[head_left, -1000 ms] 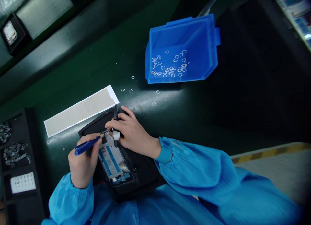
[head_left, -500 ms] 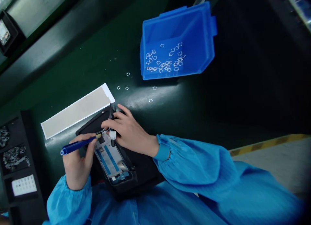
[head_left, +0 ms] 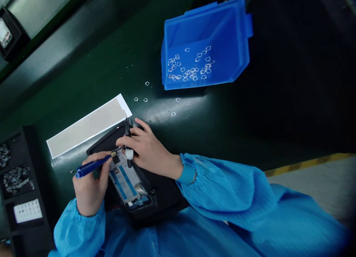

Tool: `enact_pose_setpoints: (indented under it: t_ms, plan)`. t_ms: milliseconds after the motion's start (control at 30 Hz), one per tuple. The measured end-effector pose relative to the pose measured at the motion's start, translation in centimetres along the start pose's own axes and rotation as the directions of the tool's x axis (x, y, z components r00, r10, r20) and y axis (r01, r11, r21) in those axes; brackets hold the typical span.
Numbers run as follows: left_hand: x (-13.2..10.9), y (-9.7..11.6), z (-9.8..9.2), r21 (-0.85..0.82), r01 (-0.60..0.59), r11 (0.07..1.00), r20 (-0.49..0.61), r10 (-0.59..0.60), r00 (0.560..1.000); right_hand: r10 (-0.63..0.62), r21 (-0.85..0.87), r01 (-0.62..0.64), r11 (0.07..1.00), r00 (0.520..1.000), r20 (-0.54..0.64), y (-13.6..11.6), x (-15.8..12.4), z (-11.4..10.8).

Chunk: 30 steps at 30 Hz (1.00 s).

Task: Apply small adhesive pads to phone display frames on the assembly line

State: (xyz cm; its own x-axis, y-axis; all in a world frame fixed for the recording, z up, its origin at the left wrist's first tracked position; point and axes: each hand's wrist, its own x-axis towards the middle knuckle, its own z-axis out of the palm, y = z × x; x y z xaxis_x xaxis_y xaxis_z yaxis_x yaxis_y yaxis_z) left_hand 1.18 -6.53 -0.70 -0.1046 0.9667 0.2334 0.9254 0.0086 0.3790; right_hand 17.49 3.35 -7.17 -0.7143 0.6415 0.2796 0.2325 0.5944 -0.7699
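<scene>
An opened phone-like device [head_left: 129, 181] with blue strips on a grey plate lies tilted in a black holder [head_left: 107, 138] before my body. My left hand [head_left: 91, 186] is closed around a blue pen-like tool [head_left: 93, 166], whose far end reaches the upper left of the device. Over the device's upper right, my right hand [head_left: 147, 147] is closed on black tweezers [head_left: 127, 127], their tips pointing away from me. A small white piece [head_left: 129, 154] is on the tweezers near my fingers. What my right fingertips touch on the device is hidden.
A blue bin [head_left: 205, 46] at the top holds several small white frames; several more lie on the dark green table [head_left: 111, 75]. A white-edged beige sheet [head_left: 89, 125] lies beyond the holder. A black compartment tray [head_left: 39, 190] with small parts is at the left.
The rear end of the blue tool has swung slightly right and my left hand has shifted a little right. My right hand has hardly moved. The view has shifted slightly.
</scene>
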Motion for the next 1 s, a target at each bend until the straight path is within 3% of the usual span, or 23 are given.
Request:
enact_pose_setpoints:
  t_ms: [300, 467, 600, 733, 800, 900, 1000]
  plan:
    - [-1.5, -0.3, 0.8, -0.093, -0.135, 0.987, -0.015, 0.134, 0.991, 0.000, -0.002, 0.000, 1.000, 1.000, 0.003, -0.1, 0.0, 0.0]
    - [-0.4, 0.1, 0.5, -0.046, -0.053, 0.998, -0.029, 0.052, 0.998, 0.013, -0.020, -0.013, 1.000, 1.000, 0.012, -0.1, -0.1, 0.0]
    - [0.5, 0.0, 0.2, 0.048, -0.092, 0.995, 0.029, 0.090, 0.995, 0.013, -0.023, -0.013, 1.000, 1.000, 0.018, 0.0, -0.2, 0.1]
    - [0.1, -0.5, 0.5, -0.012, -0.086, 0.996, 0.028, 0.086, 0.996, 0.004, -0.026, -0.004, 1.000, 1.000, -0.003, -0.1, -0.2, 0.3]
    - [-0.2, -0.6, 0.8, -0.053, -0.015, 0.998, 0.020, 0.016, 1.000, 0.001, -0.039, -0.002, 0.999, 1.000, -0.011, -0.2, -0.1, 0.4]
    - [-0.4, -0.9, 0.8, -0.249, 0.157, 0.956, -0.126, -0.193, 0.973, 0.012, -0.055, -0.012, 0.998, 1.000, -0.007, -0.4, -0.1, 0.4]
    - [-0.8, -1.3, -0.1, -0.449, 0.125, 0.885, -0.379, -0.316, 0.870, 0.019, -0.050, -0.019, 0.999, 1.000, -0.007, -0.5, 0.0, 0.5]
